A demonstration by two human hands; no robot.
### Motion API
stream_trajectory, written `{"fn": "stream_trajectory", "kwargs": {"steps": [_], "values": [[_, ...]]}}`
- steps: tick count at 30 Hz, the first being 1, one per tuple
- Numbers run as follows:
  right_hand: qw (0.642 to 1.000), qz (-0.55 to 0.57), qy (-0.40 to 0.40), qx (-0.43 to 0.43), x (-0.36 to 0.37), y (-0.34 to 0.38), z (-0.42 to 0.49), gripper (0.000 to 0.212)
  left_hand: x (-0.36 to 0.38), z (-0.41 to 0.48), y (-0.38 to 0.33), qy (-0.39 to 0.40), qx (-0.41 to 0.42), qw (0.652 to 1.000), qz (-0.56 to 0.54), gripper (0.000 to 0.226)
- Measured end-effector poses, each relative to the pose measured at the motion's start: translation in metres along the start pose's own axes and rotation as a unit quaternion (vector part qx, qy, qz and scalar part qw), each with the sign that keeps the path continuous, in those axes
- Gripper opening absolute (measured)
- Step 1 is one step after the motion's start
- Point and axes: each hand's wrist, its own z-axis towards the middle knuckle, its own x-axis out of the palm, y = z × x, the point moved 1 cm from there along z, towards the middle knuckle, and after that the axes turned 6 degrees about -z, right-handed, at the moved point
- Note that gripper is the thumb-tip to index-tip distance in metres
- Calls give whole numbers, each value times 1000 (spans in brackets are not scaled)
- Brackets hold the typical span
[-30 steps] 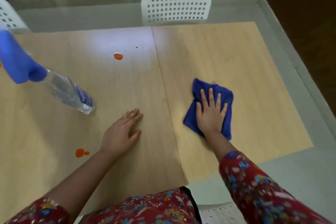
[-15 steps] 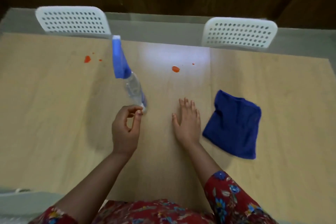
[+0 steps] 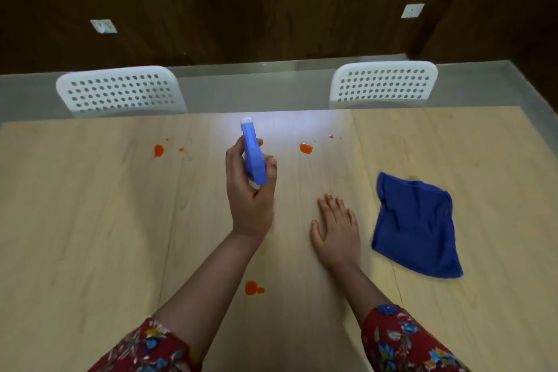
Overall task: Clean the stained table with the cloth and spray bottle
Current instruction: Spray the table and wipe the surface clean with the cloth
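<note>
The pale wooden counter fills the lower half of the view. Two white perforated chairs stand behind its far edge, one at eleven o'clock and one at one o'clock. The blue cloth lies rumpled and unheld at three o'clock, just beside the right hand. That hand rests flat on the wood with its fingers straight and touches nothing else. The left hand is raised at the centre with its fingers wrapped round the blue spray bottle. The nozzle aims toward twelve o'clock, and the bottle's body is hidden inside the grip. Orange stains sit at ten o'clock, at one o'clock of the bottle and at six o'clock, with tiny specks near the far two. The nozzle seems to point between the two far stains, so a squeeze may wet bare wood or mist over the far edge toward the chairs. The near stain lies just beside the left forearm, and a careless reach could drag skin or the flowered sleeve through it and smear it. With the cloth not in hand, sprayed liquid could also spread the orange before it is wiped.
</note>
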Motion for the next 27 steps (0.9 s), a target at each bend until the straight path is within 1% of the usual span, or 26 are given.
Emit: {"fn": "stream_trajectory", "kwargs": {"steps": [3, 5, 6, 7, 9, 11, 13, 15, 19, 23, 27], "values": [[1000, 4, -14, 2, 0, 2, 1, 63, -2, 11, 5, 18, 18, 998, -55, 23], [1000, 7, -26, 2, -2, 3, -1, 61, 0, 21, 1, 56, 21, 996, -67, 11], [1000, 10, -29, 3, -3, 3, -2, 59, 3, 26, -2, 88, 11, 995, -55, 5], [999, 14, -32, 6, -4, 3, -2, 57, 7, 32, -5, 126, -8, 992, -28, 4], [999, 15, -35, 7, -5, 4, -3, 57, 17, 42, -3, 195, -75, 976, 70, 17], [999, 17, -37, 5, -5, 5, -3, 56, 23, 49, 7, 257, -160, 939, 162, 22], [999, 22, -38, 6, -5, 4, -3, 56, 28, 52, 20, 289, -209, 911, 207, 25], [999, 25, -38, 5, -4, 2, -3, 56, 33, 56, 29, 274, -226, 908, 222, 28], [999, 29, -28, -4, -3, 0, -2, 59, 33, 72, 40, 204, -245, 915, 246, 51], [999, 33, -33, -6, -1, 1, 0, 64, 24, 85, 45, 189, -263, 912, 250, 46], [999, 27, -30, -9, -1, -1, 0, 63, 11, 91, 45, 183, -274, 903, 277, 50]]}}
